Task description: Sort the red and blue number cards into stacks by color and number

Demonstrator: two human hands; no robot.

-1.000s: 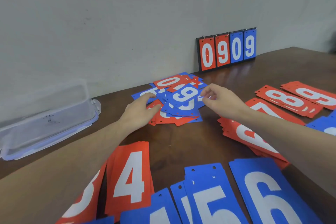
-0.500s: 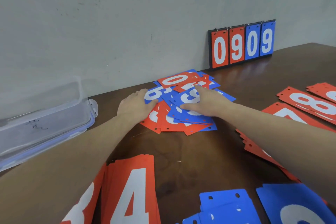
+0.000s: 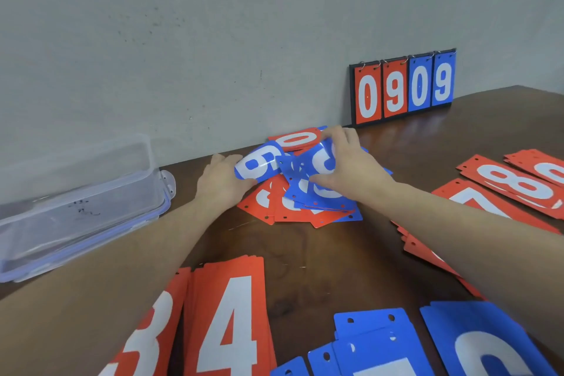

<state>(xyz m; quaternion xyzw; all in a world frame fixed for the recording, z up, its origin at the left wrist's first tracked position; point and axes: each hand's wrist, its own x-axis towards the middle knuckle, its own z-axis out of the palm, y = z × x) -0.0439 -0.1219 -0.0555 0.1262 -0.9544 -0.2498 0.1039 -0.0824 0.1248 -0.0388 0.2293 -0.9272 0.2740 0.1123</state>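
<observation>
Between the two hands, against the foot of the wall, lies the mixed pile of cards (image 3: 300, 192), red and blue cards overlapping at odd angles on the table (image 3: 320, 256). The left hand (image 3: 221, 183) sits at the pile's left edge with its fingers curled around a blue card (image 3: 258, 163) that shows a white 6 or 9 and is bent up off the heap. The right hand (image 3: 351, 168) comes in from the right over the top of the pile, thumb and fingers pinched on another blue card (image 3: 320, 159) that is lifted and curved; its digit is partly hidden by the fingers. The two hands are close together, each clamped on its own card, not touching each other. Just behind the right hand's fingertips a red 0 card (image 3: 294, 140) lies flat at the far edge of the pile.

Nearer than the left forearm, red stacks show a 3 (image 3: 143, 342) and a 4 (image 3: 229, 320). Under and right of the right forearm lie more red stacks, one showing a 7 (image 3: 476, 201) and one an 8 (image 3: 515, 185). Below the right forearm, toward the person, blue stacks (image 3: 375, 342) reach the frame's bottom edge, their digits cut off.

Beyond the right hand a small flip scoreboard (image 3: 403, 85) leans on the wall reading 0 9 0 9, two red cards then two blue. Well left of the left hand sits a clear plastic box (image 3: 76, 201).
</observation>
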